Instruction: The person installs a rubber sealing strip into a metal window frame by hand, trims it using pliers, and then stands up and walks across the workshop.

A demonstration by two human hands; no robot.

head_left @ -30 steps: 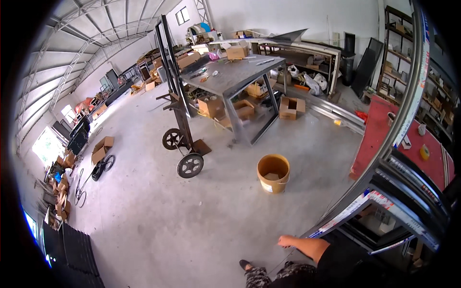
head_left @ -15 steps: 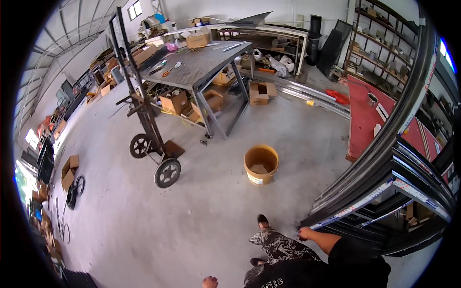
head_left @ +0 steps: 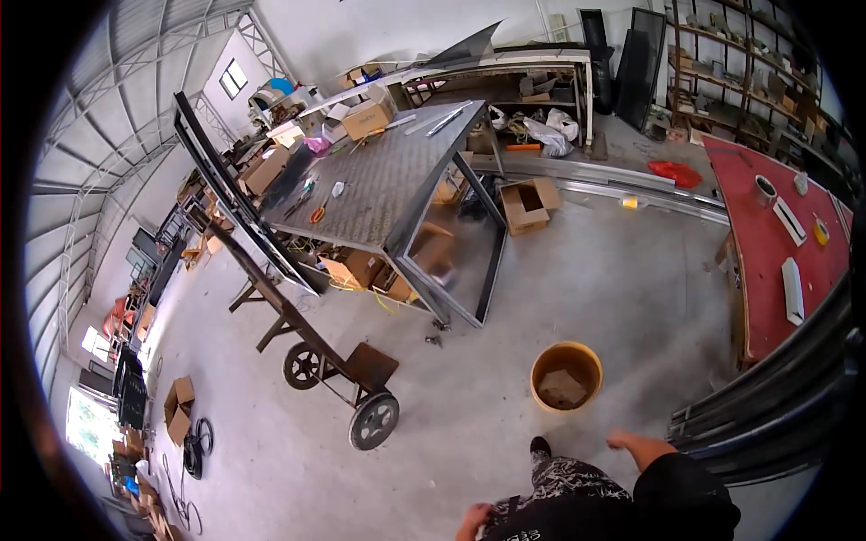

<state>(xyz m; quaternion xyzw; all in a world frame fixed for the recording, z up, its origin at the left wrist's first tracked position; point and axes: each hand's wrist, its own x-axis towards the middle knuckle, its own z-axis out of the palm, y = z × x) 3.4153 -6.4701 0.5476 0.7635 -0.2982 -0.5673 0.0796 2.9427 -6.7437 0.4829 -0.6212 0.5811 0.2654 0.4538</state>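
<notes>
My right hand (head_left: 621,439) hangs at the end of a bent arm, low in the view. Its fingers are loosely bent, apart from one another, with nothing visible in them. Ahead of it, a yellow bucket (head_left: 591,356) with brown cardboard scraps inside stands on the concrete floor. To the right of this hand is a stack of long black frames (head_left: 767,424), not touched by it. My left hand (head_left: 474,518) shows partly at the lower edge, beside my dark clothes; its fingers are too small and blurred to make out. One shoe shows on the floor.
A hand truck (head_left: 311,338) with black wheels stands left of the bucket. Beyond are a metal worktable (head_left: 379,171) bearing tools and a carton, a leaning metal frame (head_left: 492,270), an open cardboard box (head_left: 528,206), and, at right, a red-topped table (head_left: 767,270).
My view has moved ahead and turned. The bucket and hand truck appear lower and further right. My right hand has come away from the black frames; my left hand shows further right.
</notes>
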